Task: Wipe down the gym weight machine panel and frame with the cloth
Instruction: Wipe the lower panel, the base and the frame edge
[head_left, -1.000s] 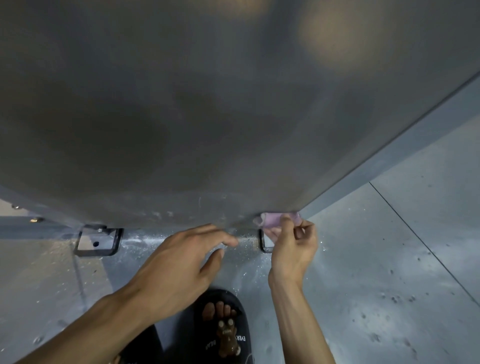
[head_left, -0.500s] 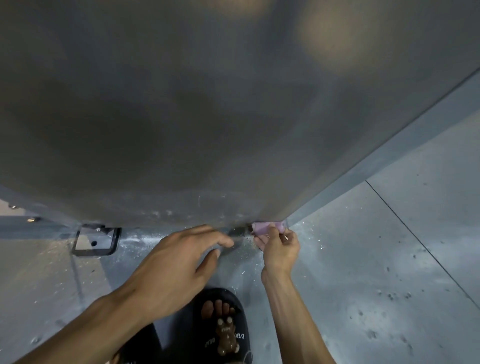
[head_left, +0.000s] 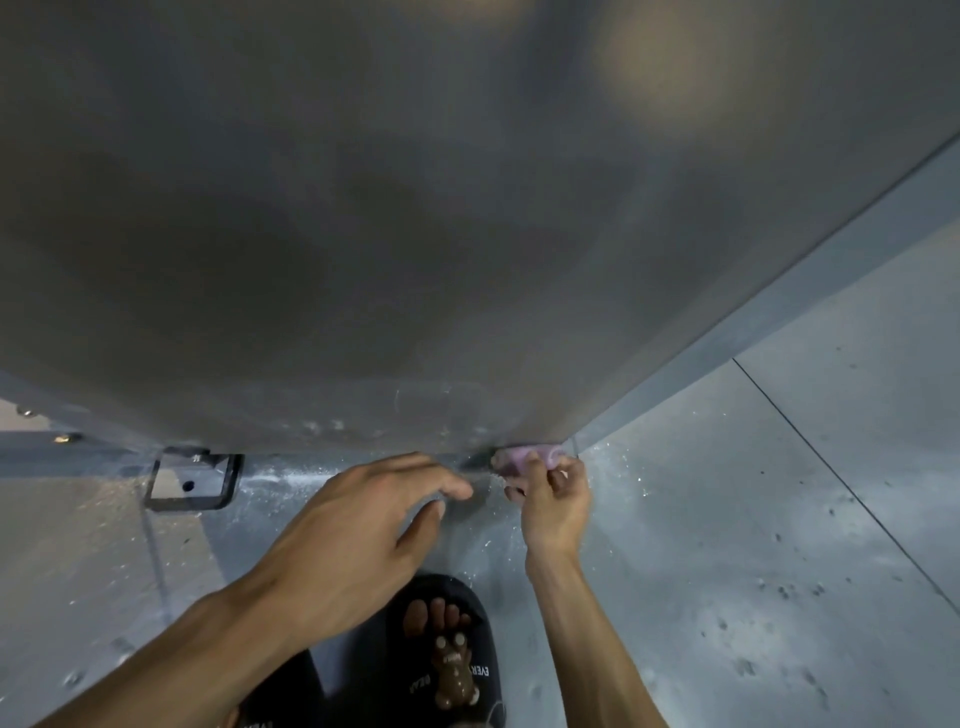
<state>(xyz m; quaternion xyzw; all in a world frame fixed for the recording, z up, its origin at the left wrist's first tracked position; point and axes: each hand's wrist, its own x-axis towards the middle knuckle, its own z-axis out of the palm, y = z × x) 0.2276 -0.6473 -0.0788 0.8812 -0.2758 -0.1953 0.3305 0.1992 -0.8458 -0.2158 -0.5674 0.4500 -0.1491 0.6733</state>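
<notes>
Cloth (head_left: 527, 459), pale pink and bunched, is sitting low and right of centre in the frame, pressed against the bottom corner of the grey machine panel (head_left: 415, 208). The right hand (head_left: 553, 501) is gripping it from below, fingers curled around the wad, so that grip is clamped on the cloth. The left hand (head_left: 363, 540) is hovering just left of it at lower centre, fingers extended and loosely spread, thumb apart, holding nothing; whether its fingertips are touching the panel's lower edge cannot be told. The panel is filling the upper two thirds of the frame, its surface blurred and dully reflecting. A black frame foot (head_left: 192, 480) with a bolt hole is sitting on the floor (head_left: 753, 519) at lower left, beneath the panel edge. The floor is showing pale specks and droplets around the hands and dark spots at lower right. A foot in a dark slipper (head_left: 452, 654) with a brown bear figure is showing at bottom centre, between the two forearms.
</notes>
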